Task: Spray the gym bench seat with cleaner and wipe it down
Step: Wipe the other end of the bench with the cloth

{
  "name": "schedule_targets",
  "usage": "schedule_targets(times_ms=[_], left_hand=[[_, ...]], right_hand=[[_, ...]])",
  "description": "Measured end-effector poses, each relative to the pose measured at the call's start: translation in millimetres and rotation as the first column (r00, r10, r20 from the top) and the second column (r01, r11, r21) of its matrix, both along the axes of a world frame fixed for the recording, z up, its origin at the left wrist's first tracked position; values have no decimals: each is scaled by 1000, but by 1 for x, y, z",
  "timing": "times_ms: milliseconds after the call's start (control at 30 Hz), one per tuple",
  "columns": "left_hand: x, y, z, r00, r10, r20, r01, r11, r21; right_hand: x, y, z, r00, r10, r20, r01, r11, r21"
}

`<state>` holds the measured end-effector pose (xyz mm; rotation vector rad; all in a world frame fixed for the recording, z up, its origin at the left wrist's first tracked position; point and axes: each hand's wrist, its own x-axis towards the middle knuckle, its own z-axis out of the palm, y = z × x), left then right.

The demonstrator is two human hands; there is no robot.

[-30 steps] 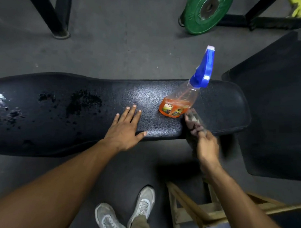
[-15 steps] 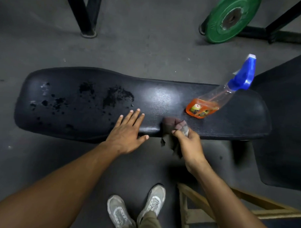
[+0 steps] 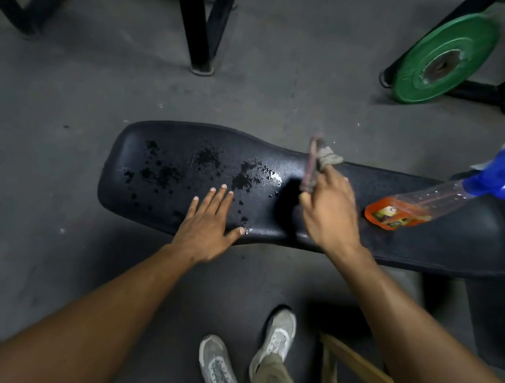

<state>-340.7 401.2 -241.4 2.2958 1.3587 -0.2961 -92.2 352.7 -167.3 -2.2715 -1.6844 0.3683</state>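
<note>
The black padded bench seat (image 3: 170, 205) runs across the middle, its left half speckled with dark wet spray patches (image 3: 243, 176). My left hand (image 3: 207, 221) lies flat on the seat's near edge, fingers spread. My right hand (image 3: 328, 211) is raised over the middle of the seat, gripping a bunched brownish-grey cloth (image 3: 321, 162) that sticks up above the fingers. A clear spray bottle (image 3: 428, 203) with orange liquid and a blue trigger head lies on its side on the seat, just right of my right hand.
A green weight plate (image 3: 445, 57) leans on a black rack base at the back right. A black metal leg (image 3: 202, 32) stands behind the bench. A wooden frame (image 3: 357, 364) and my two shoes (image 3: 248, 354) are on the grey floor below.
My right hand has lifted the cloth from the bench's near edge up over the middle of the seat. My view has shifted left. My left hand stays flat on the seat.
</note>
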Motion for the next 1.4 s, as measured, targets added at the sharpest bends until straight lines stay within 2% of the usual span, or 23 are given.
schedule_targets(times_ms=[100,167,333,567,700,767,833,900,967,1067,1167,1233,1300,1400], left_hand=[[-2,8,-13,998,62,-12,-62,998,23],[-1,13,-23,995,93,-33,-91,994,51],[-13,30,-42,986,154,-57,-143,975,169],[-18,33,-60,986,157,-48,-148,977,152],[-18,32,-59,985,161,-64,-148,974,170],[-17,31,-57,985,154,-79,-140,976,166],[-17,31,-54,984,161,-78,-148,977,153],[-17,32,-53,984,164,-69,-153,977,148],[-18,31,-55,985,163,-59,-152,977,153],[-19,29,-59,988,152,-43,-142,974,177],[-18,29,-58,987,148,-54,-136,973,188],[-17,30,-54,986,150,-66,-137,974,179],[-17,32,-51,986,150,-66,-140,981,136],[-23,39,-45,993,119,-15,-118,993,19]], right_hand=[[-31,3,-47,957,280,76,-249,927,-279],[-45,-3,-79,932,357,62,-316,884,-343],[-49,5,-115,937,338,85,-309,919,-245],[-58,88,-124,971,233,60,-217,956,-198],[-82,96,-126,922,386,37,-378,915,-141],[-80,69,-129,884,465,47,-458,881,-118],[-64,30,-130,862,503,66,-489,858,-160],[-37,-5,-131,874,476,93,-447,865,-228],[-7,-16,-129,925,367,97,-335,909,-247],[23,15,-132,993,80,89,-60,976,-207],[23,72,-135,994,-107,33,112,970,-217],[2,101,-135,998,-65,-22,59,976,-209],[-35,106,-130,992,96,-83,-109,980,-169],[-83,63,-125,946,316,-70,-323,936,-142]])
